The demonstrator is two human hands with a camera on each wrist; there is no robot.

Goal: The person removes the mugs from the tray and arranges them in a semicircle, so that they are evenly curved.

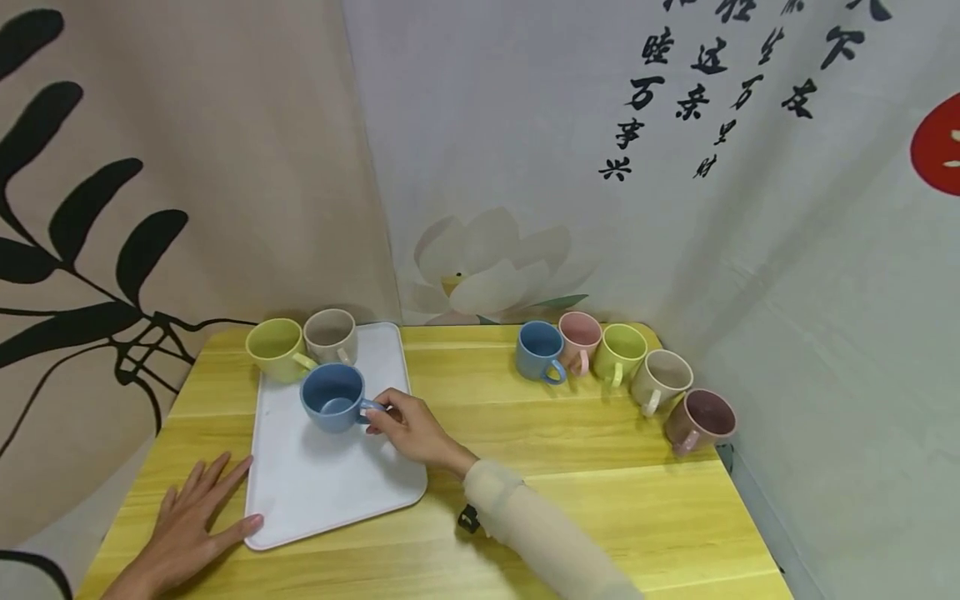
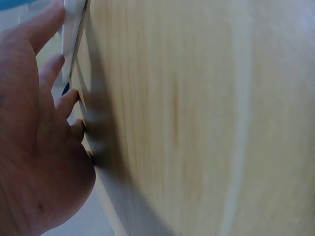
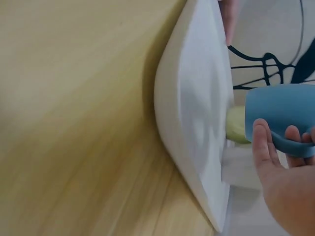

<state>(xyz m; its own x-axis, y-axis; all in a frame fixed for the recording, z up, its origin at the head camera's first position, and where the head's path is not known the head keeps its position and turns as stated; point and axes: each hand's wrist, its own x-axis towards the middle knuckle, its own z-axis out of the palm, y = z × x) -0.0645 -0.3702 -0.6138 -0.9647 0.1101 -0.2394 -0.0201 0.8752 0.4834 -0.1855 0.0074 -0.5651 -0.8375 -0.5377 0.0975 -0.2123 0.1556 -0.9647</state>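
My right hand (image 1: 420, 429) holds a blue mug (image 1: 327, 402) by its handle, over a white rectangular tray (image 1: 330, 492). In the right wrist view the fingers curl at the handle of the blue mug (image 3: 280, 105), and a gap shows between its base and the tray (image 3: 202, 113). On the tray's far part stand a yellow-green mug (image 1: 273, 354) and a beige mug (image 1: 324, 333), side by side. My left hand (image 1: 191, 529) lies with spread fingers at the tray's left edge. Its thumb (image 2: 47, 27) touches the rim in the left wrist view.
Along the back right of the wooden table (image 1: 570, 517) several mugs form a curved row: blue (image 1: 536, 354), pink (image 1: 579, 337), yellow-green (image 1: 621, 346), beige (image 1: 663, 375) and dark mauve (image 1: 701, 417). A printed curtain (image 1: 510, 167) hangs behind the table.
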